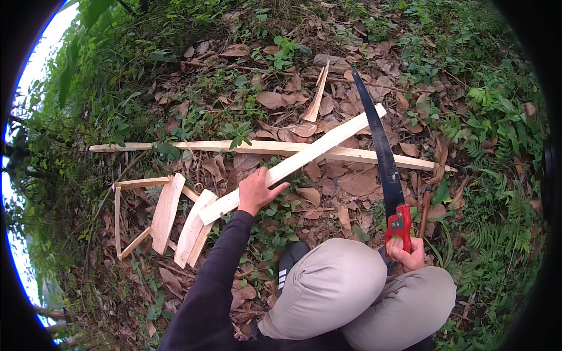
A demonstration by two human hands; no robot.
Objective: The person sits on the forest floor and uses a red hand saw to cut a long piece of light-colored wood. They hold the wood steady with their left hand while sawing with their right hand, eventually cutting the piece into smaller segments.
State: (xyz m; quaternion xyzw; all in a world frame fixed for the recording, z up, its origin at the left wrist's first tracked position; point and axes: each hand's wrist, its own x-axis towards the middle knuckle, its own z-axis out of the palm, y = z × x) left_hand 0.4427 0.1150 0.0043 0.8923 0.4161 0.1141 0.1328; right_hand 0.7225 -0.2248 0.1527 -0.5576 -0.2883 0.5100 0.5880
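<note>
My left hand (257, 191) grips a pale wooden plank (313, 151) near its lower end, fingers over the edge and thumb stretched out to the right. The plank slants up to the right and lies across a long thin wooden strip (252, 146). In my right hand (408, 255) is a hand saw (383, 155) with a red handle and a dark curved blade, its fingers wrapped round the handle. The blade points away from me and passes by the plank's far end; whether its teeth touch the wood I cannot tell.
A small wooden frame with slats (168, 213) lies at the left, its nearest slat by the plank's lower end. Beyond the plank is a split wood piece (317, 96). A brown wooden handle (425, 213) stands right of the saw. Dry leaves and green plants cover the ground.
</note>
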